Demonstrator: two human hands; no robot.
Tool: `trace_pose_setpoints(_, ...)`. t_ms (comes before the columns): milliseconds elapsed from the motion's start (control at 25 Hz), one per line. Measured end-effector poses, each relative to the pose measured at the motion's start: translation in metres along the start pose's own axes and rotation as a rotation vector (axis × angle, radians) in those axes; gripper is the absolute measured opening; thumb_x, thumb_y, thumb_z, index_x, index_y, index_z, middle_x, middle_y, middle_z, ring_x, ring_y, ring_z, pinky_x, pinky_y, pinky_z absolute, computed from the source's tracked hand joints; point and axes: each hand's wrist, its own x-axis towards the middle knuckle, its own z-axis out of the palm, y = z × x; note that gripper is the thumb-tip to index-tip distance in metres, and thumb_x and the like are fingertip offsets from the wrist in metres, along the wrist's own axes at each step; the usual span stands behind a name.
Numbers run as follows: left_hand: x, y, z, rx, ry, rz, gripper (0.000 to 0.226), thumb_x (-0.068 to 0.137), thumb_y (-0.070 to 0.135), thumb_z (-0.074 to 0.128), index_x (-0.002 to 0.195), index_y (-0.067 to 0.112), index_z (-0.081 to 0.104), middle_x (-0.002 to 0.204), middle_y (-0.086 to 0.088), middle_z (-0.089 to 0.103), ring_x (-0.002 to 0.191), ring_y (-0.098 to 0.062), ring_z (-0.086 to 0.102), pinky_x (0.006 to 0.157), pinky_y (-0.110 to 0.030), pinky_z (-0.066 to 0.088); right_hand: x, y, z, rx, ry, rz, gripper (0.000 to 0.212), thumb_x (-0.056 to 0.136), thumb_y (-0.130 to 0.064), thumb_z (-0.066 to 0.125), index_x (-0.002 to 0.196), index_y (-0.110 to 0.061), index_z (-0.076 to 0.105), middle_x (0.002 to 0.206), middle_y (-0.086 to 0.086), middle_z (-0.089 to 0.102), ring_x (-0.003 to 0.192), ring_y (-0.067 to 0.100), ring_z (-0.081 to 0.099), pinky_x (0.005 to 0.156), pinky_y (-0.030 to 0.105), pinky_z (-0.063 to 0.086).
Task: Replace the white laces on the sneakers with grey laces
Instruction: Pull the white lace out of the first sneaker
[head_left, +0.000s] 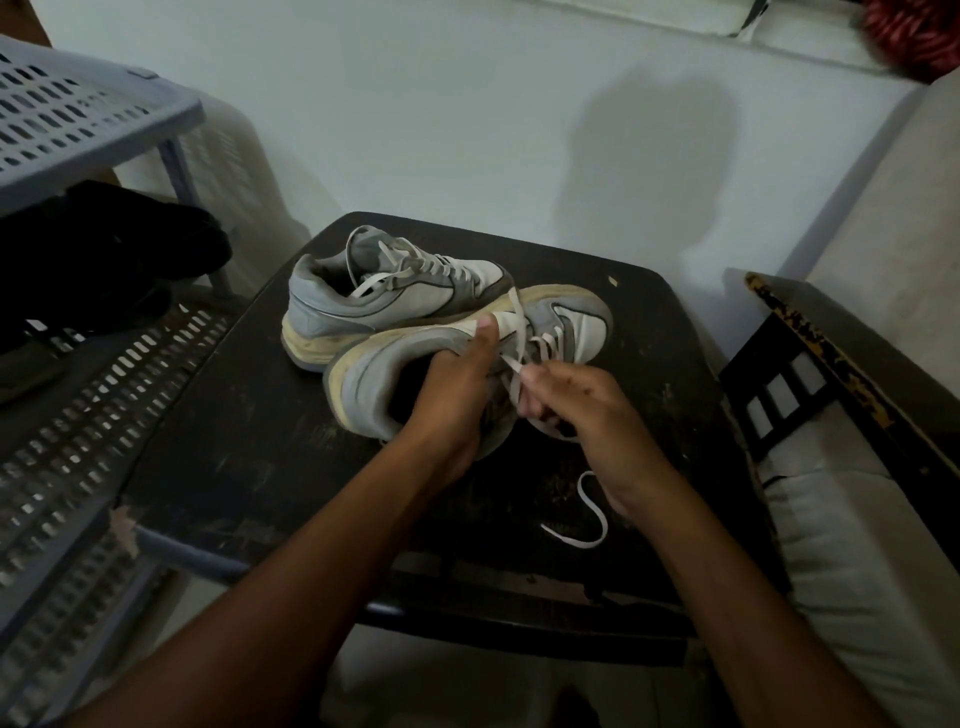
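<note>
The near sneaker (467, 358) lies tipped on its side at the middle of the dark bench (218, 447), toe pointing away and right, heel opening toward the person; the right hand (582, 410) sits just right of its eyelet row, fingers (535, 382) pinching the white lace (511, 364), which runs up and away across the tongue, so the pull likely goes back toward the person; the left hand (457, 379) grips the sneaker's collar, thumb on the upper sole edge, steadying it; a loose lace end (587, 519) trails nearer than the sneaker; the second sneaker (384, 291) stands just behind, touching it.
</note>
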Motion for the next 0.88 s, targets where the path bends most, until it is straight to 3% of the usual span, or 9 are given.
trace_pose_setpoints(120,-0.004,-0.006,0.006,0.053,0.032,0.021,0.056,0.103,0.044,0.039,0.088,0.001,0.072,0.082,-0.015,0.073,0.086,-0.031,0.070,0.087,-0.043,0.052,-0.002,-0.012,0.001,0.019,0.013,0.124,0.043,0.092,-0.050,0.045,0.063,-0.026,0.066,0.050,-0.010,0.050,0.052,0.003,0.047,0.061,0.019,0.036)
trace_pose_setpoints(280,0.001,0.001,0.000,-0.129,0.033,0.030,0.052,0.104,0.043,0.034,0.109,0.004,0.068,0.107,-0.018,0.073,0.104,-0.028,0.069,0.099,-0.043,0.050,-0.002,-0.018,-0.008,0.467,0.142,0.013,0.049,0.087,-0.048,0.041,0.059,-0.015,0.064,0.061,-0.001,0.059,0.075,0.015,0.061,0.080,0.029,0.046)
trace_pose_setpoints(360,0.000,0.003,-0.001,-0.154,0.031,0.030,0.054,0.104,0.044,0.033,0.113,0.002,0.066,0.109,-0.020,0.072,0.104,-0.031,0.069,0.097,-0.044,0.051,-0.002,-0.017,-0.008,0.548,0.044,0.085,0.055,0.091,-0.048,0.037,0.073,-0.004,0.066,0.052,0.004,0.050,0.058,0.019,0.058,0.072,0.030,0.050)
trace_pose_setpoints(480,-0.005,-0.003,0.003,-0.037,0.000,0.009,0.061,0.102,0.051,0.035,0.108,0.001,0.070,0.104,-0.019,0.073,0.101,-0.031,0.070,0.095,-0.045,0.052,-0.002,-0.018,-0.014,0.520,-0.228,0.200,0.047,0.093,-0.042,0.044,0.104,-0.003,0.068,0.042,-0.004,0.033,0.034,0.006,0.032,0.051,0.025,0.040)
trace_pose_setpoints(600,-0.005,-0.004,0.004,-0.032,-0.004,-0.005,0.059,0.102,0.051,0.033,0.109,0.004,0.070,0.105,-0.015,0.074,0.102,-0.027,0.070,0.097,-0.045,0.051,-0.006,-0.016,-0.029,0.676,-0.343,0.098,0.036,0.085,-0.046,0.062,0.088,-0.011,0.070,0.055,-0.001,0.051,0.046,0.009,0.045,0.048,0.022,0.041)
trace_pose_setpoints(680,-0.004,-0.003,0.005,-0.019,-0.005,-0.009,0.059,0.102,0.050,0.033,0.110,0.004,0.069,0.105,-0.014,0.074,0.103,-0.027,0.070,0.100,-0.046,0.050,-0.007,-0.015,-0.032,0.440,-0.300,0.304,0.054,0.084,-0.061,0.053,0.089,-0.010,0.068,0.064,0.006,0.062,0.051,0.016,0.056,0.044,0.024,0.047)
trace_pose_setpoints(760,-0.004,-0.005,0.006,-0.005,-0.010,-0.019,0.061,0.101,0.052,0.032,0.111,0.004,0.069,0.106,-0.014,0.074,0.103,-0.027,0.070,0.102,-0.049,0.049,-0.005,-0.005,-0.027,-0.045,-0.056,0.384,0.055,0.081,-0.060,0.052,0.099,-0.009,0.066,0.070,0.005,0.068,0.054,0.019,0.064,0.052,0.032,0.056)
trace_pose_setpoints(840,-0.006,-0.006,0.007,0.006,-0.029,-0.042,0.061,0.101,0.053,0.031,0.113,0.007,0.069,0.107,-0.013,0.074,0.104,-0.025,0.070,0.102,-0.049,0.048,-0.001,0.004,-0.019,-0.356,0.277,0.119,0.032,0.081,-0.047,0.066,0.097,-0.020,0.065,0.072,-0.002,0.068,0.061,0.007,0.066,0.062,0.024,0.058)
trace_pose_setpoints(880,-0.005,-0.007,0.006,0.003,-0.033,-0.048,0.061,0.101,0.054,0.030,0.112,0.008,0.069,0.107,-0.013,0.074,0.105,-0.025,0.070,0.103,-0.049,0.048,0.002,0.004,-0.016,-0.416,0.335,-0.034,0.022,0.081,-0.041,0.070,0.095,-0.025,0.064,0.071,-0.005,0.067,0.065,0.002,0.065,0.061,0.015,0.053)
